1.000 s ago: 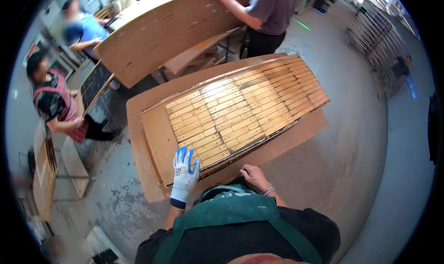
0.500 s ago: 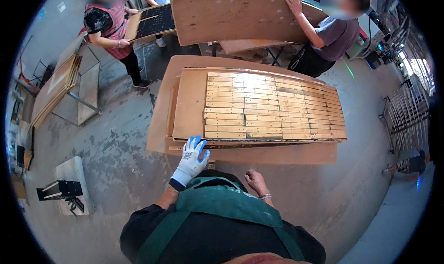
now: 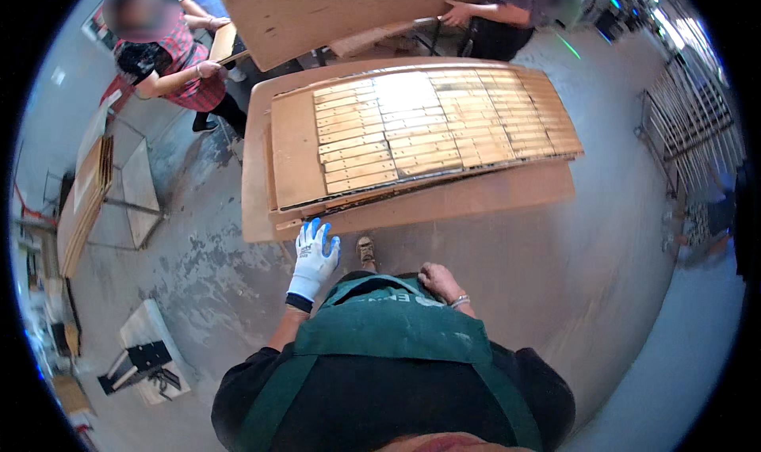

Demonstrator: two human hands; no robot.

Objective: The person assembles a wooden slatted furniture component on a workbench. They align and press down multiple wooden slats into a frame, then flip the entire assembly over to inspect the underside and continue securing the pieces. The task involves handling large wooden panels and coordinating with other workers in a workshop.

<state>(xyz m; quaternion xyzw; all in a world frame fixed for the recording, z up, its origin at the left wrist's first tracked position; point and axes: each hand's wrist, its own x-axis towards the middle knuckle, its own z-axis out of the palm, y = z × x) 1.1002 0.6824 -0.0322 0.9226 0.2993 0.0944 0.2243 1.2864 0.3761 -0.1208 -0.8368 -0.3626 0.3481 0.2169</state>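
Observation:
My left hand (image 3: 315, 254), in a white glove with blue fingertips, is open just off the near left corner of a stack of boards. Its fingers are spread and hold nothing. The top board (image 3: 297, 155) is brown and carries rows of narrow light wooden strips (image 3: 357, 139) with small dark dots near their ends. Beneath it lies a wider brown board (image 3: 523, 192), its near edge jutting out. My right hand (image 3: 440, 282) is bare, with a bracelet at the wrist. It is loosely closed beside my green apron (image 3: 396, 329), with nothing visible in it.
Beyond the stack, a person at right (image 3: 507, 12) has a hand by a large brown board (image 3: 341, 12). A person in a checked apron (image 3: 186, 60) holds a panel (image 3: 224, 44) at left. Boards lean on a rack (image 3: 87, 202); a metal rack (image 3: 690, 127) stands at right.
My left hand has come away from the stack's near edge. The view has shifted, and the stack now appears higher in it. The person at right has a hand lower on the large board.

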